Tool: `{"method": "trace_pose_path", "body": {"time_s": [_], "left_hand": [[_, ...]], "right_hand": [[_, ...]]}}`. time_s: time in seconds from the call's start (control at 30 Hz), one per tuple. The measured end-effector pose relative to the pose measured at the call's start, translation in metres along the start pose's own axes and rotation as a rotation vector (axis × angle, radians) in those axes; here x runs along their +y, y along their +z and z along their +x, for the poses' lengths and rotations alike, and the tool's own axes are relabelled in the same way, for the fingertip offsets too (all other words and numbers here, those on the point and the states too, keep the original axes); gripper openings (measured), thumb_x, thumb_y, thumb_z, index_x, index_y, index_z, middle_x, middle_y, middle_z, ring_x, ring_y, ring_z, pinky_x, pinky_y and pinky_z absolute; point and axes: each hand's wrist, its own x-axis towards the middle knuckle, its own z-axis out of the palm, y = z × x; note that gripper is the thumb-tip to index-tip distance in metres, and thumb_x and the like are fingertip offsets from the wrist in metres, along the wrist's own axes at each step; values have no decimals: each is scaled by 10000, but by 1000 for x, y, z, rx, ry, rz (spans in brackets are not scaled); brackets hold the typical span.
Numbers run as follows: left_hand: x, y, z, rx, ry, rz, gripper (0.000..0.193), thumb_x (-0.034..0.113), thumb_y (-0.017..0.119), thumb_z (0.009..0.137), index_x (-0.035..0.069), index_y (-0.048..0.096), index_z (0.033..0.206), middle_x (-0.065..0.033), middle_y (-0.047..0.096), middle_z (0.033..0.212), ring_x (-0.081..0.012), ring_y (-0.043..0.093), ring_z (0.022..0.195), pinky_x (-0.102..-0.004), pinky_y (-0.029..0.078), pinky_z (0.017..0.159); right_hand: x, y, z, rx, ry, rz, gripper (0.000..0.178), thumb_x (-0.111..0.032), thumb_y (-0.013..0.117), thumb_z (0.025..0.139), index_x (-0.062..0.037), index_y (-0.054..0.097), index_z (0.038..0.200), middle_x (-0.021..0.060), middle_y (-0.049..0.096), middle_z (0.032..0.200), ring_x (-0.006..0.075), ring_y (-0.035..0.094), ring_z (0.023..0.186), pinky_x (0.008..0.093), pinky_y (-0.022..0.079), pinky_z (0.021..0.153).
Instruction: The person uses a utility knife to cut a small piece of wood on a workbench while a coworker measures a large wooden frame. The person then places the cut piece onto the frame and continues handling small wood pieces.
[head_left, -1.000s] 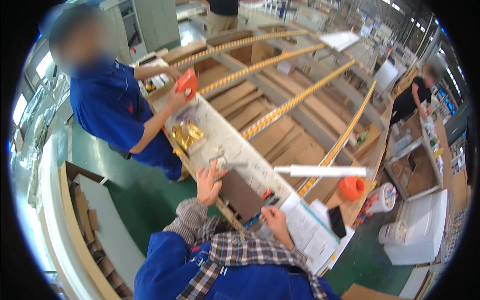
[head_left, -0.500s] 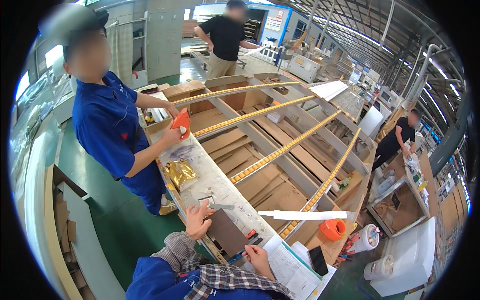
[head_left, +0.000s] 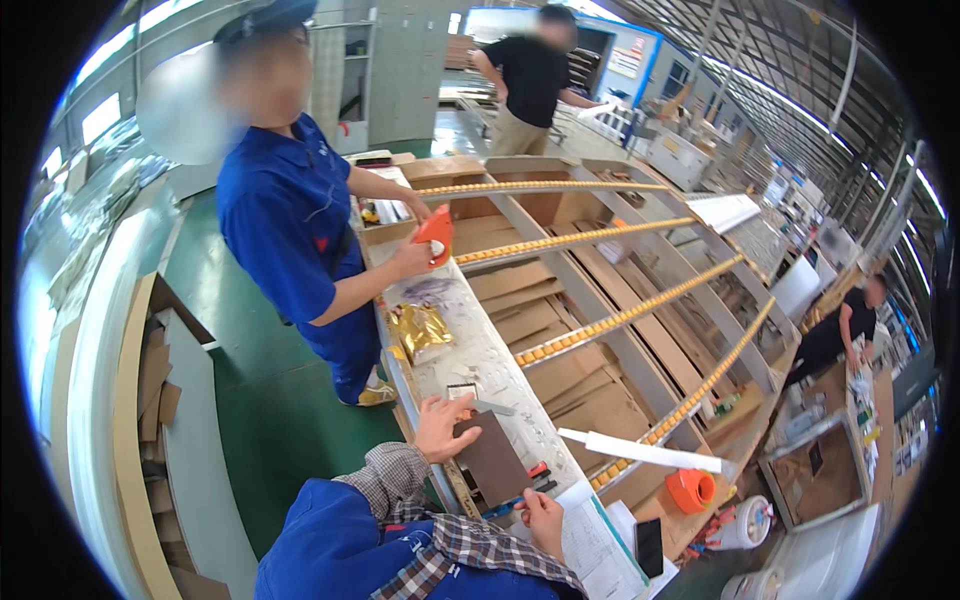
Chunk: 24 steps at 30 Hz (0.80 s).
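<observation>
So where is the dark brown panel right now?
In the head view, lower centre: the dark brown panel lies flat on the workbench, under the left hand.

1. Four roller rails [head_left: 620,318] are counted, running from 7 toward 1 o'clock.
2. Two hands [head_left: 445,425] are seen at 6 o'clock.
3. One gold foil bag [head_left: 420,330] is seen.
4. Three other people [head_left: 290,230] are counted.

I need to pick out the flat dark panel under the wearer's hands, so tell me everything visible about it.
The dark brown panel is a flat, thin rectangle with a matte, board-like surface. It lies flat on the pale speckled worktop, skewed to the bench edge. The left hand rests on its upper left corner; the right hand sits just past its lower end. A small grey tool lies beyond its upper edge.
</observation>
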Motion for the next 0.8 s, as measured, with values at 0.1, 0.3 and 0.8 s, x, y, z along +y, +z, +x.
{"method": "trace_pose_path", "body": {"time_s": [0.1,0.3,0.8], "left_hand": [[8,-3,-1,-37,109,71,574,395,576,786,50,457,1229,-115,509,1213,-263,465,1139,-471,229,1028],[35,12,2,-335,441,126,594,415,486,867,36,377,1312,-121,354,1382,-251,318,1290,-437,180,1082],[29,48,14,-510,569,314,648,508,351,905,47,300,1357,-117,277,1427,-253,243,1327,-458,128,1093]], "right_hand": [[1,-1,-5,27,25,-14,235,-210,573,874,21,606,851,72,629,697,34,406,469,181,298,413],[-4,1,-2,-14,26,-18,272,-248,559,883,19,608,888,71,616,700,40,400,463,184,291,409],[-1,-1,-2,20,13,-52,293,-264,541,893,18,614,920,78,613,678,49,423,452,181,303,398]]}}
